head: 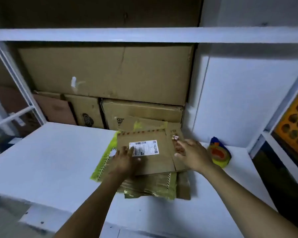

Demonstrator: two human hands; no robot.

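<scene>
A flattened brown cardboard box (155, 162) with a white shipping label (145, 147) lies on top of a stack of flat cardboard and yellow-green tape-edged packaging (101, 160) on the white table (50, 160). My left hand (126, 162) rests flat on the cardboard, fingers straight, just left of the label. My right hand (191, 152) hovers with spread fingers over the cardboard's right edge; whether it touches is unclear.
A yellow tape dispenser with a tape roll (218, 153) sits on the table right of the stack. Large cardboard boxes (107, 73) fill the shelf behind. A white shelf board (144, 35) runs above. An orange crate (296, 121) stands at the far right.
</scene>
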